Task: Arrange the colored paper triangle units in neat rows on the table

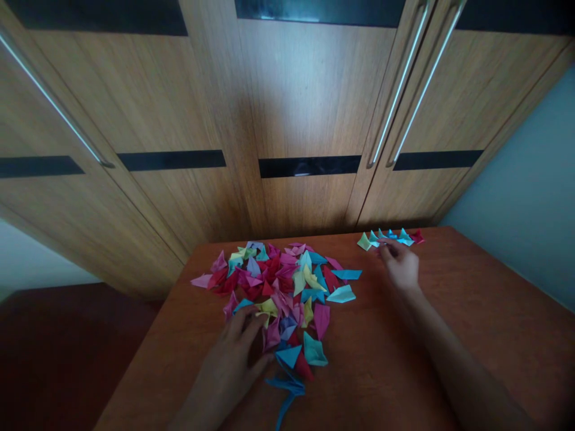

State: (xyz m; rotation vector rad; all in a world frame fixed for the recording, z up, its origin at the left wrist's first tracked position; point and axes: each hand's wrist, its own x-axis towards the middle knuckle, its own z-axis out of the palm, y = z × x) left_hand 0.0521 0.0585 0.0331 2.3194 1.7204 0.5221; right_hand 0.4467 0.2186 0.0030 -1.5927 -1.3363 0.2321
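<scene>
While a short row of folded papers stands right of centre on the desk, the larger heap at centre appears left to place; your left grip, spread, borders its lower left; your right grip is at the row, its hold indiscernible.

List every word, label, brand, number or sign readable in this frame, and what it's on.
None: no readable text shows on the pile of folded papers, the row of folded papers, the wooden tabletop, or the wardrobe doors and their black strips.
</scene>
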